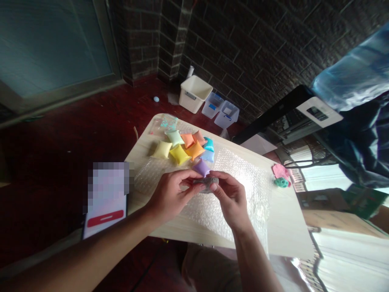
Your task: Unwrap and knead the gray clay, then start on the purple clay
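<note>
Over the near middle of the table, my left hand [173, 192] and my right hand [231, 198] both pinch a small grey, speckled lump [209, 185] between thumbs and fingers. Its exact kind I cannot make out, and the fingertips cover its ends. Just beyond the fingers lies a purple pillow-shaped packet [201, 167]. Behind it are several similar packets, among them an orange packet [195, 150], a yellow packet [179, 155], a pale yellow packet [162, 150], a pale green packet [174, 138] and a teal packet [208, 144].
Bubble wrap [243, 174] covers much of the wooden table [285, 227]. A pink piece [280, 170] and a green piece [281, 183] sit at the right edge. A phone [106, 202] is at left. A white bin [194, 95] and clear boxes [226, 115] stand on the floor behind.
</note>
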The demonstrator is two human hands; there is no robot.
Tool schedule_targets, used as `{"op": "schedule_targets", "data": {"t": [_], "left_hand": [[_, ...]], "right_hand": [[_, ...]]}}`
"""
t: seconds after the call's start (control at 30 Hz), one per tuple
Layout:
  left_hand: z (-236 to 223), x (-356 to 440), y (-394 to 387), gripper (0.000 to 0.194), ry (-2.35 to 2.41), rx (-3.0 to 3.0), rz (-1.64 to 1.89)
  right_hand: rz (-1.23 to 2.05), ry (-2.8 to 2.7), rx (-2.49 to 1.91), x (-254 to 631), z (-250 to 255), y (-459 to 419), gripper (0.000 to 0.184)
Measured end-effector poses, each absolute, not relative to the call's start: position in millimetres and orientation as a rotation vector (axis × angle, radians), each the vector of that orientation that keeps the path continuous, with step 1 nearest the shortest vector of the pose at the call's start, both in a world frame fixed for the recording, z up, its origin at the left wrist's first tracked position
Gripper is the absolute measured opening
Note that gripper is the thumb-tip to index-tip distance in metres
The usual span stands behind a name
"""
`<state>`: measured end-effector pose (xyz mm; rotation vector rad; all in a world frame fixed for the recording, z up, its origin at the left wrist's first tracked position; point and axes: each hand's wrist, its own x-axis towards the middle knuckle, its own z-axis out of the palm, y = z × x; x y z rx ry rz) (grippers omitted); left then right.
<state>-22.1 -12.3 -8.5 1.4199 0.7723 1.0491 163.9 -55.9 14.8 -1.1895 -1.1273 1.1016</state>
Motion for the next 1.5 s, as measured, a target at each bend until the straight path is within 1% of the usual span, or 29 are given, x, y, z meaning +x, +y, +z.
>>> {"op": "schedule_targets", "data": {"t": [0.07,0.2,0.37,0.4,0.53,0.73,0.8,0.9,0.93,1.07,1.2,1.33,1.4,1.5], "left_hand": [[-8.7,-22.8,-11.4,0.015,0.795,1.468,1.062],[-6.1,-23.5,-11.1,0.012,0.828,1.538,1.094],[-3.3,-22.1,-12.1,0.025,0.758,1.475,1.068],[-3.9,-21.8,-12.0,0.025,0.745,1.452,1.064],[-7.1,-22.2,-10.2,0.010,0.779,1.417,1.076],[-5.2,-24.5,-9.3,0.009,0.821,1.561,1.084],[-4.5,-23.7,-10.1,0.013,0.814,1.577,1.067],[-5.4,-22.1,-10.2,0.031,0.764,1.481,1.039],[-6.1,-21.8,-9.8,0.032,0.740,1.449,1.027],[-7.3,-23.2,-7.3,0.016,0.748,1.465,0.990],[-4.1,-25.2,-7.3,0.011,0.813,1.642,0.986],[-0.4,-23.9,-9.6,0.012,0.824,1.702,0.995],[0.2,-22.5,-10.5,0.012,0.812,1.637,0.989],[-1.2,-21.4,-10.4,0.019,0.759,1.498,0.971]], "right_hand": [[1.106,-1.167,-1.193,163.3,15.9,-56.0,0.022],[1.078,-1.206,-1.193,162.3,16.8,-55.4,0.012],[1.055,-1.121,-1.169,164.4,12.4,-55.3,0.013],[1.057,-1.100,-1.161,165.1,11.4,-55.4,0.014],[1.084,-1.086,-1.178,167.4,10.9,-55.7,0.018],[1.054,-1.279,-1.249,169.0,16.2,-55.6,0.022],[1.041,-1.308,-1.264,168.4,16.8,-55.5,0.019],[1.062,-1.222,-1.258,166.2,16.8,-55.0,0.013],[1.075,-1.179,-1.250,165.4,16.7,-54.9,0.013],[1.135,-1.098,-1.238,163.3,15.6,-55.4,0.016],[1.148,-1.154,-1.253,163.6,13.7,-56.6,0.022],[1.105,-1.177,-1.261,163.9,12.7,-57.0,0.012],[1.099,-1.130,-1.260,163.8,12.1,-57.0,0.012],[1.080,-1.066,-1.236,163.6,10.9,-56.5,0.012]]}}
